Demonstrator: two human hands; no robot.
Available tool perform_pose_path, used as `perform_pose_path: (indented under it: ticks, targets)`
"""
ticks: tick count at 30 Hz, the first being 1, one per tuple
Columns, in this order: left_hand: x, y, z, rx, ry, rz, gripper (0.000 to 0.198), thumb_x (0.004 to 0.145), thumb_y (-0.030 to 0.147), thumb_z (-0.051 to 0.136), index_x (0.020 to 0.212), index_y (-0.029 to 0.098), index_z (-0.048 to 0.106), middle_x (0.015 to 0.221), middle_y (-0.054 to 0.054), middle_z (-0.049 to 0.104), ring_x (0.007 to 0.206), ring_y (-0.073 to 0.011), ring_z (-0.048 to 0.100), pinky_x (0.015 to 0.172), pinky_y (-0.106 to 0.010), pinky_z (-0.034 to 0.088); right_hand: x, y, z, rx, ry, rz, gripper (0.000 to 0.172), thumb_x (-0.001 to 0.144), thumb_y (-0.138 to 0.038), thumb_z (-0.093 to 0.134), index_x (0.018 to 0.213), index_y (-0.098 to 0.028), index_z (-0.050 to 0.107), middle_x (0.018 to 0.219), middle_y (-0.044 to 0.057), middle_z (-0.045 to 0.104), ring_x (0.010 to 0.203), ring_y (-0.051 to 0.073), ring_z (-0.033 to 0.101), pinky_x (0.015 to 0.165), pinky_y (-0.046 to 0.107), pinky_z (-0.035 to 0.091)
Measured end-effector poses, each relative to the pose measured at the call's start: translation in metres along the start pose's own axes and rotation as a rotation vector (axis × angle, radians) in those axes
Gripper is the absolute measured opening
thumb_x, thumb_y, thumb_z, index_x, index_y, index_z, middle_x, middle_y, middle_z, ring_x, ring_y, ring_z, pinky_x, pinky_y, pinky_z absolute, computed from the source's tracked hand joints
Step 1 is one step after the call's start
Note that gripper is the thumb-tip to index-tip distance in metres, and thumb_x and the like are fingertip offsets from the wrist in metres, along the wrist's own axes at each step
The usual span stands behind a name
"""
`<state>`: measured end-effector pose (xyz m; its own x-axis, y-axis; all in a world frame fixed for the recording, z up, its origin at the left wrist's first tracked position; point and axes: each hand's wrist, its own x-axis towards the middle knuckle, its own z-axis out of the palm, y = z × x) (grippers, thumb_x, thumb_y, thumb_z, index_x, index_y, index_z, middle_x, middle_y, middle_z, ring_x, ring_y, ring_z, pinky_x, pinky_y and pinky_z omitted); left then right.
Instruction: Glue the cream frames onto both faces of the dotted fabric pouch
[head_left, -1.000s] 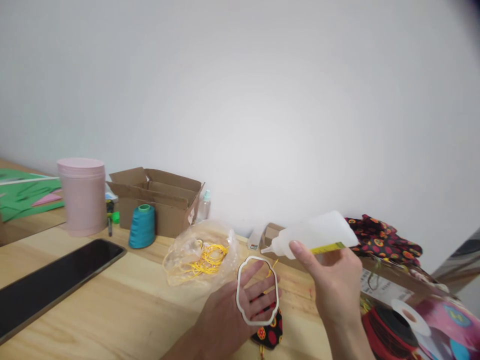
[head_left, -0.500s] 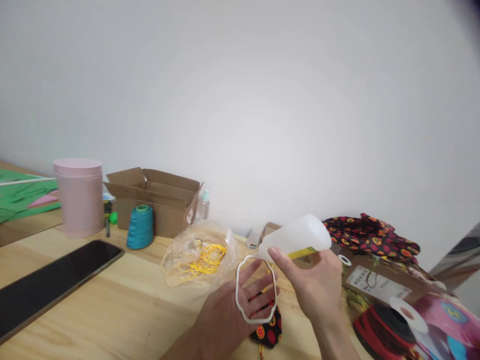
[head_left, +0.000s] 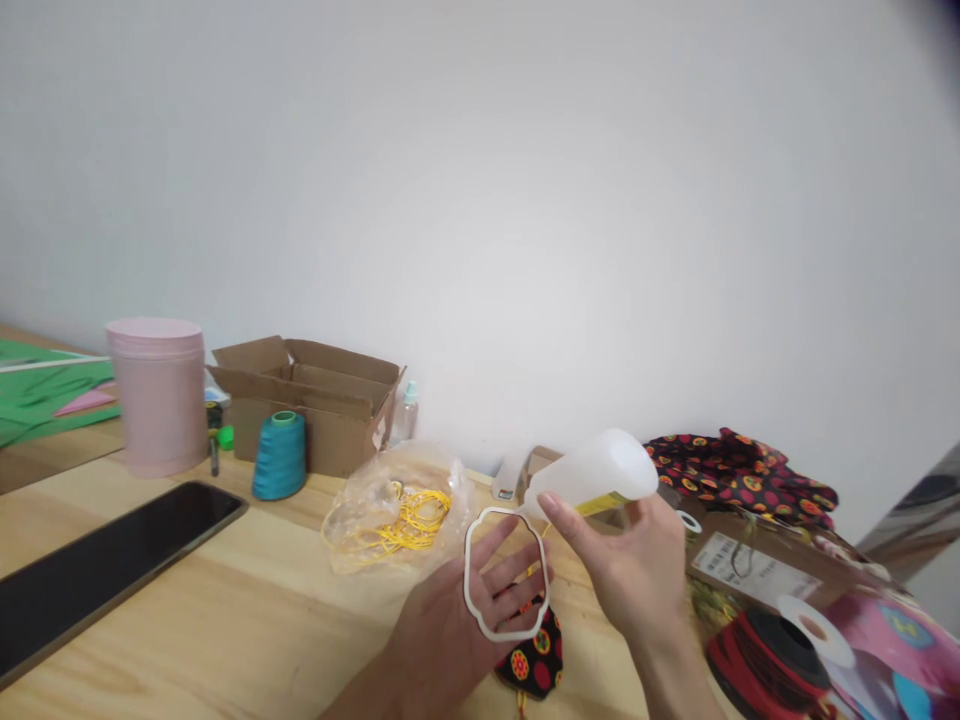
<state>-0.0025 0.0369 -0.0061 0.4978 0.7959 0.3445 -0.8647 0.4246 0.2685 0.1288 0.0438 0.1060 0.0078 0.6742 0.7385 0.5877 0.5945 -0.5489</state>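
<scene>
My left hand [head_left: 442,620] is turned palm up with its fingers stretched behind a thin scalloped frame [head_left: 466,580] with a white face, which it supports upright. My right hand [head_left: 641,560] is wrapped round a white squeeze bottle [head_left: 596,468] with a yellow label. The bottle is tipped, its narrow end pointing down-left at the frame's top right edge; whether the tip touches it I cannot tell. Beneath my left hand lies a black patterned fabric piece [head_left: 536,660] with red and yellow dots, partly hidden by the fingers.
Behind my hands lie a clear plastic bag with yellow cord [head_left: 412,515], a teal thread cone [head_left: 280,457] and an open cardboard box [head_left: 330,430]. A pink canister [head_left: 157,400] and a black phone-like slab [head_left: 112,570] are left. Patterned cloth [head_left: 742,475] and red-black spools [head_left: 765,660] crowd the right.
The frame in my left hand has shifted slightly left. The bottle tip has moved a little along the frame's top right edge, with the bottle still tilted.
</scene>
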Motion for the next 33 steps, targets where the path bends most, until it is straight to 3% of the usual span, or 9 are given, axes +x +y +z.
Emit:
perform_pose_path:
  ticks: [15,20,25,33]
  targets:
    - [0.0003,0.0039,0.0026,-0.008,0.002,0.041,0.046,0.076,0.036,0.048,0.119,0.018,0.053,0.119,-0.014,0.055,0.11,-0.0273,0.048,0.096,-0.039,0.026,0.004,0.0009,-0.002,-0.052,0.019,-0.039,0.032,0.062,-0.04,0.067,0.083,-0.017,0.063,0.081,0.009,0.067,0.075,0.025,0.062,0.067,0.037,0.049]
    - [-0.0013,0.003,0.0045,-0.002,-0.007,0.031,0.047,0.076,0.035,0.049,0.119,0.018,0.052,0.121,-0.014,0.054,0.112,-0.0279,0.046,0.097,-0.039,0.025,0.0016,-0.0023,-0.0016,0.051,0.067,0.013,0.031,0.061,-0.038,0.068,0.081,-0.016,0.064,0.078,0.007,0.069,0.065,0.022,0.063,0.061,0.034,0.05]
    - [-0.0002,0.0009,0.004,0.008,0.003,0.024,0.045,0.076,0.034,0.049,0.118,0.019,0.052,0.116,-0.013,0.056,0.106,-0.0259,0.051,0.097,-0.039,0.024,-0.004,-0.0061,0.0035,0.015,0.041,0.02,0.039,0.059,-0.041,0.068,0.088,-0.015,0.062,0.095,0.012,0.066,0.078,0.026,0.063,0.069,0.039,0.05]
    - [-0.0003,0.0006,0.0034,0.012,0.014,0.03,0.052,0.073,0.035,0.052,0.122,0.018,0.048,0.117,-0.013,0.054,0.108,-0.0267,0.049,0.099,-0.04,0.022,-0.0014,-0.0022,0.0045,-0.04,0.047,-0.023,0.037,0.061,-0.043,0.067,0.085,-0.015,0.062,0.091,0.013,0.066,0.086,0.029,0.06,0.075,0.044,0.047]
